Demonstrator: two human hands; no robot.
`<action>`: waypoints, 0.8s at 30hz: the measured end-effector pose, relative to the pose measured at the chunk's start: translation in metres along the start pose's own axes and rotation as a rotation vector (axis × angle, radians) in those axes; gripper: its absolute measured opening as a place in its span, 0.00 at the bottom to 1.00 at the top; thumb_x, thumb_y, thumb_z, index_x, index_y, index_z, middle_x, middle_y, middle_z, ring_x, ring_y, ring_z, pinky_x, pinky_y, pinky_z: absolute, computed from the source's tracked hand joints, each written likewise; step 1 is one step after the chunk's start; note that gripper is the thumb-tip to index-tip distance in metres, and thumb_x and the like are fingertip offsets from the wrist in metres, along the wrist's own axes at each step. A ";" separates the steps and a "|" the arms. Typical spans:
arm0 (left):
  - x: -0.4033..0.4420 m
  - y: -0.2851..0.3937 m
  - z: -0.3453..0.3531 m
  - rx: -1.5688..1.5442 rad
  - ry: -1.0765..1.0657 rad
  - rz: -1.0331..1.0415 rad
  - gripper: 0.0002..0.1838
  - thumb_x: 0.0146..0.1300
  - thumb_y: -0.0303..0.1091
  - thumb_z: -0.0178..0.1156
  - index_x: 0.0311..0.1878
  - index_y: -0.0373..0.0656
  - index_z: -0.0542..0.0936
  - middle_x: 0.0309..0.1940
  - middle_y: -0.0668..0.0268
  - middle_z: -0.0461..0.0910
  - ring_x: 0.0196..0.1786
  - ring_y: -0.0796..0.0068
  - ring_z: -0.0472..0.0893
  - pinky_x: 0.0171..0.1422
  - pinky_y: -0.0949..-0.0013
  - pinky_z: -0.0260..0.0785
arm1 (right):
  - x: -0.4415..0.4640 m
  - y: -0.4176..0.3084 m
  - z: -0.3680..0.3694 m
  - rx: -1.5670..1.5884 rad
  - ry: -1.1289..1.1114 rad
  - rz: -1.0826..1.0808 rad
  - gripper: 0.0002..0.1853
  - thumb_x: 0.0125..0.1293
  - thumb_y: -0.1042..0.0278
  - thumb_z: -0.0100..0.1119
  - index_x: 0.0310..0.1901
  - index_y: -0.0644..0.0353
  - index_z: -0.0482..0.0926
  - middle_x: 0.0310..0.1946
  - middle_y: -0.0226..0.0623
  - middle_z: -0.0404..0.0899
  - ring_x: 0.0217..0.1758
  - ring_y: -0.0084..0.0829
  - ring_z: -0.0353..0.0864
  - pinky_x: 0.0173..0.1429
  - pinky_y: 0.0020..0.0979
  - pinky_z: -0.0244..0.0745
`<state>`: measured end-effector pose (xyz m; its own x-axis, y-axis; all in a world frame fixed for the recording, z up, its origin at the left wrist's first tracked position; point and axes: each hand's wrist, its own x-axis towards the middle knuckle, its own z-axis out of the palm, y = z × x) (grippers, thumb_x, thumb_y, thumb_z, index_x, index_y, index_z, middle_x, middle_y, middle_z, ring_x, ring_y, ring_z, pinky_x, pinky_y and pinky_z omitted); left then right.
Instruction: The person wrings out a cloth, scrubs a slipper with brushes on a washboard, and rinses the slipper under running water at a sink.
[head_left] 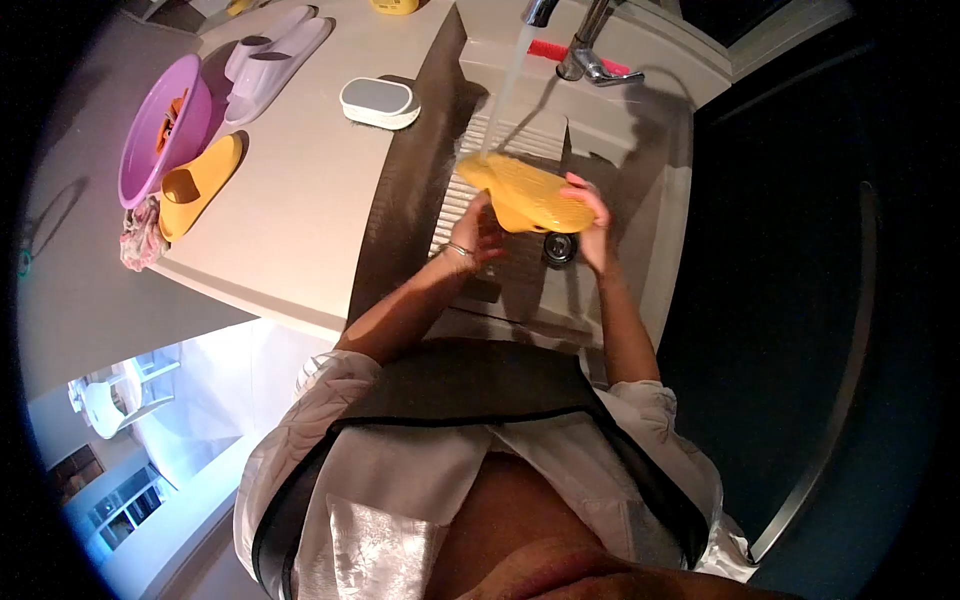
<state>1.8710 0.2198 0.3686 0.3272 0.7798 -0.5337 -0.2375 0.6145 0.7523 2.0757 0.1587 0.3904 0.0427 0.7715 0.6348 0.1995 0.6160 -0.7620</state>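
A bright yellow plastic slipper (528, 190) with a ridged surface is held above a pale sink (645, 225), its left end under a stream of water (510, 90) from a chrome tap (540, 10). The right hand (592, 225) grips the other end, fingers curled over the edge. The left hand (478, 233), with a bracelet at the wrist, is at the slipper's near side; whether its fingers are closed cannot be told. On the beige counter (300, 200) to the left lie a white oval brush with a grey top (382, 103) and 1 matching yellow slipper (200, 188). Wet plastic could slide from the right hand if its grip loosens; tilting the slipper could splash the counter.
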 end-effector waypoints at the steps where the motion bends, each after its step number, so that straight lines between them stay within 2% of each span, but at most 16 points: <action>1: 0.002 0.006 -0.005 0.003 0.000 -0.003 0.42 0.45 0.72 0.55 0.52 0.44 0.70 0.46 0.61 0.74 0.46 0.64 0.74 0.48 0.51 0.66 | -0.004 0.003 -0.010 0.237 0.031 -0.014 0.14 0.64 0.62 0.47 0.43 0.60 0.78 0.58 0.44 0.66 0.63 0.38 0.63 0.65 0.39 0.57; 3: -0.001 0.021 -0.013 -0.213 -0.107 0.076 0.36 0.51 0.69 0.51 0.51 0.46 0.71 0.44 0.63 0.74 0.40 0.66 0.75 0.47 0.52 0.66 | -0.003 -0.006 -0.029 0.253 -0.059 0.019 0.18 0.65 0.56 0.44 0.44 0.60 0.77 0.58 0.44 0.66 0.62 0.37 0.64 0.65 0.40 0.57; 4: -0.027 0.037 -0.004 -0.208 -0.198 0.117 0.30 0.58 0.64 0.47 0.50 0.48 0.71 0.39 0.66 0.76 0.30 0.69 0.74 0.42 0.55 0.69 | -0.002 -0.009 -0.034 0.268 -0.153 0.050 0.23 0.66 0.49 0.42 0.45 0.61 0.76 0.58 0.43 0.66 0.62 0.37 0.65 0.65 0.41 0.56; 5: -0.031 0.044 -0.005 -0.182 -0.195 0.102 0.24 0.63 0.58 0.43 0.51 0.50 0.72 0.36 0.68 0.77 0.25 0.73 0.73 0.33 0.64 0.71 | 0.002 -0.005 -0.035 0.269 -0.149 0.052 0.23 0.66 0.49 0.42 0.45 0.61 0.76 0.58 0.43 0.66 0.62 0.37 0.65 0.65 0.41 0.56; 7: -0.017 0.048 -0.024 -0.109 -0.260 0.256 0.24 0.63 0.56 0.44 0.50 0.49 0.72 0.41 0.66 0.78 0.31 0.73 0.77 0.37 0.64 0.74 | 0.017 0.004 -0.034 0.506 -0.082 0.111 0.22 0.65 0.50 0.45 0.49 0.60 0.74 0.56 0.43 0.67 0.59 0.36 0.67 0.64 0.40 0.58; 8: -0.026 0.052 -0.025 -0.179 -0.337 0.260 0.23 0.63 0.52 0.46 0.51 0.43 0.71 0.40 0.63 0.78 0.31 0.72 0.79 0.34 0.68 0.76 | 0.022 -0.005 -0.032 0.555 -0.039 0.342 0.24 0.66 0.49 0.43 0.53 0.60 0.70 0.54 0.40 0.69 0.58 0.35 0.68 0.65 0.39 0.58; 9: -0.033 0.055 -0.018 -0.176 -0.337 0.257 0.23 0.63 0.52 0.46 0.51 0.43 0.71 0.40 0.63 0.78 0.31 0.72 0.79 0.34 0.68 0.76 | 0.031 0.016 -0.034 0.661 0.111 0.451 0.23 0.65 0.57 0.49 0.56 0.63 0.67 0.51 0.37 0.71 0.53 0.32 0.72 0.57 0.36 0.67; 11: -0.048 0.067 -0.001 -0.232 -0.103 0.351 0.23 0.62 0.48 0.49 0.51 0.38 0.70 0.39 0.58 0.77 0.33 0.69 0.80 0.35 0.65 0.78 | 0.034 0.063 -0.041 0.333 0.212 0.599 0.21 0.62 0.68 0.54 0.56 0.63 0.67 0.47 0.35 0.72 0.48 0.29 0.74 0.47 0.32 0.74; 12: -0.043 0.068 0.000 -0.299 -0.060 0.329 0.21 0.61 0.43 0.52 0.50 0.37 0.69 0.37 0.56 0.76 0.32 0.65 0.80 0.32 0.65 0.79 | 0.039 0.091 -0.058 0.339 0.265 0.679 0.19 0.59 0.77 0.54 0.53 0.61 0.68 0.43 0.35 0.73 0.42 0.26 0.74 0.37 0.30 0.74; 13: -0.045 0.069 0.004 -0.292 -0.061 0.335 0.21 0.61 0.43 0.52 0.50 0.37 0.69 0.37 0.56 0.76 0.32 0.65 0.80 0.32 0.65 0.79 | 0.049 0.102 -0.064 0.370 0.329 0.545 0.16 0.60 0.76 0.51 0.51 0.61 0.69 0.42 0.35 0.73 0.41 0.25 0.73 0.37 0.28 0.73; 14: -0.048 0.069 0.010 -0.275 -0.030 0.402 0.20 0.60 0.41 0.53 0.49 0.37 0.69 0.37 0.56 0.76 0.32 0.65 0.80 0.30 0.64 0.79 | 0.076 0.087 -0.064 0.077 0.452 0.552 0.16 0.60 0.73 0.51 0.51 0.61 0.68 0.43 0.36 0.73 0.44 0.28 0.72 0.42 0.29 0.71; 15: -0.051 0.069 0.013 -0.258 0.000 0.470 0.19 0.59 0.39 0.55 0.48 0.36 0.69 0.37 0.55 0.75 0.32 0.64 0.80 0.29 0.64 0.80 | 0.104 0.069 -0.065 0.016 0.468 0.473 0.17 0.60 0.71 0.51 0.51 0.62 0.68 0.44 0.37 0.73 0.45 0.29 0.71 0.47 0.30 0.69; 16: -0.048 0.068 0.012 -0.224 0.021 0.490 0.21 0.60 0.40 0.54 0.50 0.33 0.67 0.41 0.54 0.74 0.39 0.58 0.78 0.37 0.57 0.79 | 0.131 0.054 -0.067 -0.046 0.484 0.393 0.18 0.60 0.68 0.52 0.52 0.62 0.67 0.45 0.38 0.72 0.47 0.30 0.71 0.51 0.32 0.68; 18: -0.056 0.073 0.016 -0.186 0.037 0.494 0.21 0.59 0.39 0.54 0.49 0.33 0.67 0.41 0.54 0.74 0.39 0.57 0.78 0.35 0.58 0.79 | 0.181 0.033 -0.065 -0.112 0.509 0.260 0.22 0.61 0.57 0.54 0.52 0.63 0.68 0.46 0.36 0.72 0.46 0.30 0.72 0.48 0.33 0.67; 20: -0.060 0.077 0.023 -0.123 0.051 0.496 0.19 0.59 0.37 0.55 0.49 0.34 0.67 0.40 0.54 0.74 0.38 0.58 0.78 0.30 0.60 0.80 | 0.239 0.074 -0.080 -0.243 0.572 0.488 0.29 0.57 0.52 0.57 0.53 0.67 0.67 0.51 0.42 0.71 0.51 0.34 0.70 0.51 0.36 0.66; 24: -0.053 0.094 0.049 0.065 0.021 0.588 0.17 0.59 0.34 0.54 0.49 0.35 0.67 0.40 0.54 0.74 0.35 0.60 0.79 0.27 0.61 0.80 | 0.254 0.045 -0.059 -0.324 0.750 0.536 0.35 0.52 0.48 0.60 0.51 0.72 0.68 0.53 0.49 0.70 0.54 0.38 0.70 0.53 0.35 0.65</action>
<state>1.8757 0.2302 0.4869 0.1393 0.9899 -0.0271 -0.3168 0.0705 0.9459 2.1531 0.3732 0.5251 0.7955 0.5659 0.2165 0.2266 0.0536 -0.9725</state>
